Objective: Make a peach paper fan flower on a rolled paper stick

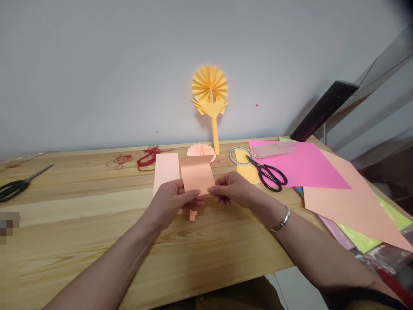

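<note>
A peach paper piece (197, 176), its far edge folded up, is held above the table between both hands. My left hand (176, 198) pinches its near left corner, thumb on top and fingers beneath. At the near right corner my right hand (230, 188) pinches the paper between thumb and fingers. Behind and partly under it lies a pleated peach paper fan (201, 150), with a rolled peach end (192, 216) showing below my left fingers. A flat peach strip (167, 168) lies to the left, partly covered by my left hand.
A yellow paper fan (210, 86) leans on the wall. Black-handled scissors (272, 174), a tape roll (232, 156) and pink paper (306, 163) are on the right. Red string (148, 159) and other scissors (19, 185) lie left. A dark bar (322, 111) slants at the back right.
</note>
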`<state>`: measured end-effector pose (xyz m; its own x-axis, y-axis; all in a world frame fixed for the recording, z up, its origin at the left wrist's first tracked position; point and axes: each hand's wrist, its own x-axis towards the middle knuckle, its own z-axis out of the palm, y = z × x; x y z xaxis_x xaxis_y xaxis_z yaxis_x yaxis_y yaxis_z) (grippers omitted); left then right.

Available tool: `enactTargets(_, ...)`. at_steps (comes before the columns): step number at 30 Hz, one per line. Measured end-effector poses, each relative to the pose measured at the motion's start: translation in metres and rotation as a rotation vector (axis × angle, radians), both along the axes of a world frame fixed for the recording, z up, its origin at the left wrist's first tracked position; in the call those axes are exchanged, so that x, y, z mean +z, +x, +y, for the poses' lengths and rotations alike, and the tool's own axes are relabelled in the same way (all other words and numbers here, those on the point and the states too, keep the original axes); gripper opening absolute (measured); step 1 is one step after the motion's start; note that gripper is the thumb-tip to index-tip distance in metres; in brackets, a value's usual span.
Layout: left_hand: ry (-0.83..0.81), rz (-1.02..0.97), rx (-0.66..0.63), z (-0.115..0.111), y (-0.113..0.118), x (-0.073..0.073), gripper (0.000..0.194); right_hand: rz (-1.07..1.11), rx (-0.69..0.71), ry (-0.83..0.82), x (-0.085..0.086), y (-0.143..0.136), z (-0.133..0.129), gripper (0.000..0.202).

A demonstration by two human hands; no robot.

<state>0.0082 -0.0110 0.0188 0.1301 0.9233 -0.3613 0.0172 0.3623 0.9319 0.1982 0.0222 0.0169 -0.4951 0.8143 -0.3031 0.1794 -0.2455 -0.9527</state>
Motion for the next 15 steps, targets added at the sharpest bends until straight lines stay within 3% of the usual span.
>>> enactTargets(15,0.018,-0.122,0.066,0.0030,-0.0051,-0.0067,0.025,-0.014,0.000,0.098,0.0014,0.0036,0.0037,0.029)
